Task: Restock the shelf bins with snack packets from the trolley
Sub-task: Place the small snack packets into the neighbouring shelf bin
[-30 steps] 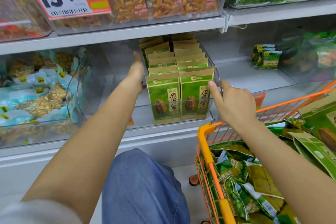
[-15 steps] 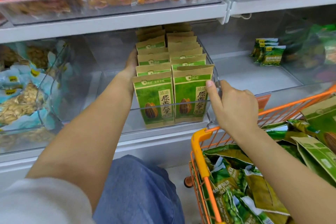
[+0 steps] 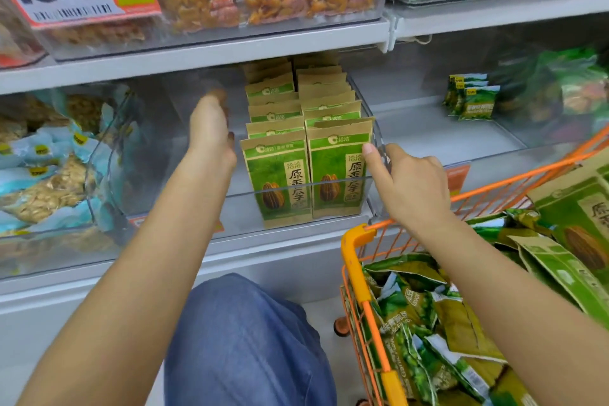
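Head view, hidden: fingertips of the left hand (image 3: 211, 128) are blurred inside the clear bin (image 3: 296, 186); whether they touch anything cannot be told.
Head view, cut off: trolley (image 3: 357, 241) runs off the right and bottom edges.
Left grip: fingers extended, nothing held, just left of the seed packets (image 3: 308, 155).
Right grip: right hand (image 3: 408, 181) curled over the bin's right wall, forefinger touching the front right packet.
Packets: two upright rows in the bin; loose green ones heaped in the trolley.

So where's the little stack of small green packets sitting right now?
The small green packets stand on the middle shelf, upper right of the head view, right of the clear bin of sunflower seed packets and above the orange trolley.
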### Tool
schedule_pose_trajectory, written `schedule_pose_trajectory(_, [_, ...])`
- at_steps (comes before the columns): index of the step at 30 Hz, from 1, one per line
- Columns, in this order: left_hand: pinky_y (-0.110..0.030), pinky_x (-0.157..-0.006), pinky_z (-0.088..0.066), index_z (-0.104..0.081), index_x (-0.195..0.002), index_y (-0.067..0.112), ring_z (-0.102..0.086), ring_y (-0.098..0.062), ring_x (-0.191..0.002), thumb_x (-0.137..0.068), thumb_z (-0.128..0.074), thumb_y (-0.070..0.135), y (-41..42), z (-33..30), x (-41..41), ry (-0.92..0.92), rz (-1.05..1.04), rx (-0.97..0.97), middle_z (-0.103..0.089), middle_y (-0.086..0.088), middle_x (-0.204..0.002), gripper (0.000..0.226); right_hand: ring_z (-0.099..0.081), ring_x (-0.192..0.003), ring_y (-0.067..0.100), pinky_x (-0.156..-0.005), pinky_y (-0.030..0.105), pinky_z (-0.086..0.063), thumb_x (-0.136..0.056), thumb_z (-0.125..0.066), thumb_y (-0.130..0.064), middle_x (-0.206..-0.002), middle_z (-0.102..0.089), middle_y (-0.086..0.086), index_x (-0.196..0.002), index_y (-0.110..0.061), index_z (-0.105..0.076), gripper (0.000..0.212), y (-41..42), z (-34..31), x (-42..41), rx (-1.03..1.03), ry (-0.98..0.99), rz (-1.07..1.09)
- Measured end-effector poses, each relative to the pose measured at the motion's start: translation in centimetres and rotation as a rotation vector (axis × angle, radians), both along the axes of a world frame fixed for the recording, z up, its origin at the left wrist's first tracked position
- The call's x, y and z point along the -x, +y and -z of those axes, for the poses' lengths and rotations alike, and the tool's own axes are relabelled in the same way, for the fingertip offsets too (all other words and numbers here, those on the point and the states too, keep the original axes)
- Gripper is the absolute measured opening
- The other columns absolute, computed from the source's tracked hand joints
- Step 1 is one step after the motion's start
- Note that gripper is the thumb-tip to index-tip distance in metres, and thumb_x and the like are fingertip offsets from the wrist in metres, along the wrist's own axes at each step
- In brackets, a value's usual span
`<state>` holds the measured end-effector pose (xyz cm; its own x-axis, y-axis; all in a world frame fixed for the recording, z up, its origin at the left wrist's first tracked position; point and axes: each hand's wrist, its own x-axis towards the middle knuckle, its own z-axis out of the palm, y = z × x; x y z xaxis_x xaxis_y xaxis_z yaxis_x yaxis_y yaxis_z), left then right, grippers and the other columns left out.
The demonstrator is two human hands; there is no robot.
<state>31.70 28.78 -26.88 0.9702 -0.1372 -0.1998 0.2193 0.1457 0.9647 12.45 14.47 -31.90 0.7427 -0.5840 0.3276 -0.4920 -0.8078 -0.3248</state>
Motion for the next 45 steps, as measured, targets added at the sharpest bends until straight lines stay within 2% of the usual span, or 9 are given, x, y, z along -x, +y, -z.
schedule_pose_trajectory(4, [-0.024, -0.089, -0.044, -0.062, -0.094, 0.030, -0.057, -0.002, -0.092, -0.086, -0.053, 0.013, 2.3, -0.2, 8.4, -0.619, 0.122, -0.158, -0.062, 0.015, -0.094, 0.021, -0.057, -0.113, 0.019, -0.092, 0.028, -0.038, -0.096, -0.051, -0.043, -0.120, -0.065, 0.002, -0.125, -0.019, -0.059, 0.040, -1.2, -2.9, 3.5, -0.468, -0.011, -0.116])
schedule_pose_trajectory(9, [-0.049, -0.116, 0.000, -0.068, -0.099, 0.029, -0.043, -0.022, -0.129, -0.085, -0.049, 0.036, -1.3, 1.4, 16.6, -1.159, 0.498, -0.786, -0.062, 0.015, -0.110, 0.025, -0.057, -0.091, 0.015, -0.077, 0.028, -0.043, -0.092, -0.058, -0.036, -0.094, -0.064, 0.001, -0.116, -0.021, -0.065, 0.029, -3.5, -4.6, 12.0, -0.235, 0.043, -0.038])
schedule_pose_trajectory(15, [-0.033, -0.098, -0.037, -0.063, -0.119, 0.023, -0.052, -0.020, -0.117, -0.090, -0.037, 0.052, -6.3, 2.4, 22.3, -1.283, 0.971, -0.931, -0.062, 0.003, -0.123, 0.049, -0.057, -0.105, 0.034, -0.083, 0.037, -0.043, -0.089, -0.062, -0.035, -0.111, -0.065, 0.013, -0.117, -0.017, -0.064, 0.033, -6.8, -5.8, 21.5, 0.078, 0.053, 0.356])
schedule_pose_trajectory(18, [-0.029, -0.100, -0.034, -0.056, -0.129, 0.025, -0.045, -0.015, -0.126, -0.096, -0.045, 0.044, -7.1, 3.6, 24.1, -1.277, 0.995, -0.937, -0.055, 0.006, -0.133, 0.039, -0.058, -0.108, 0.032, -0.083, 0.038, -0.046, -0.091, -0.058, -0.042, -0.116, -0.064, 0.013, -0.129, -0.021, -0.056, 0.043, -7.7, -5.4, 23.3, -0.016, 0.286, 0.448])
schedule_pose_trajectory(26, [-0.030, -0.103, -0.034, -0.054, -0.130, 0.028, -0.043, -0.011, -0.126, -0.097, -0.045, 0.044, -6.9, 5.1, 23.9, -1.207, 0.995, -0.924, -0.053, 0.010, -0.134, 0.038, -0.050, -0.114, 0.037, -0.089, 0.044, -0.042, -0.089, -0.058, -0.047, -0.119, -0.057, 0.016, -0.122, -0.007, -0.050, 0.053, -11.4, -6.7, 22.4, 0.168, 0.329, 0.631])
schedule_pose_trajectory(35, [-0.025, -0.097, -0.039, -0.060, -0.122, 0.030, -0.051, -0.005, -0.117, -0.096, -0.052, 0.036, -7.0, 4.6, 23.3, -1.003, 0.989, -0.721, -0.058, 0.014, -0.126, 0.028, -0.058, -0.083, 0.031, -0.063, 0.033, -0.038, -0.090, -0.054, -0.052, -0.093, -0.062, 0.011, -0.093, -0.011, -0.059, 0.041, -10.6, -6.0, 21.2, 0.064, 0.106, 0.542])
schedule_pose_trajectory(39, [-0.033, -0.096, -0.050, -0.063, -0.111, 0.029, -0.064, -0.006, -0.099, -0.088, -0.057, 0.041, -7.0, 2.0, 23.1, -0.494, 0.992, -0.262, -0.068, 0.010, -0.108, 0.026, -0.064, -0.080, 0.023, -0.075, 0.044, -0.049, -0.093, -0.053, -0.051, -0.088, -0.069, 0.015, -0.100, -0.009, -0.067, 0.044, -7.3, -7.7, 19.8, -0.454, -0.387, 0.148])
schedule_pose_trajectory(42, [-0.037, -0.086, -0.053, -0.064, -0.104, 0.023, -0.069, -0.015, -0.086, -0.082, -0.053, 0.048, -5.9, -0.2, 22.6, -0.263, 0.911, -0.059, -0.072, 0.003, -0.099, 0.034, -0.065, -0.088, 0.036, -0.084, 0.052, -0.048, -0.082, -0.043, -0.071, -0.094, -0.067, 0.025, -0.096, -0.001, -0.066, 0.075, -4.5, -7.6, 16.9, -0.655, -0.354, 0.007])
schedule_pose_trajectory(45, [-0.037, -0.070, -0.054, -0.064, -0.107, 0.020, -0.068, -0.013, -0.078, -0.086, -0.065, 0.037, -3.5, -1.2, 21.3, -0.274, 0.801, -0.007, -0.072, 0.005, -0.088, 0.027, -0.070, -0.087, 0.021, -0.087, 0.040, -0.053, -0.089, -0.038, -0.069, -0.087, -0.074, 0.008, -0.091, -0.010, -0.072, 0.068, -1.7, -6.5, 13.3, -0.738, -0.286, -0.135])
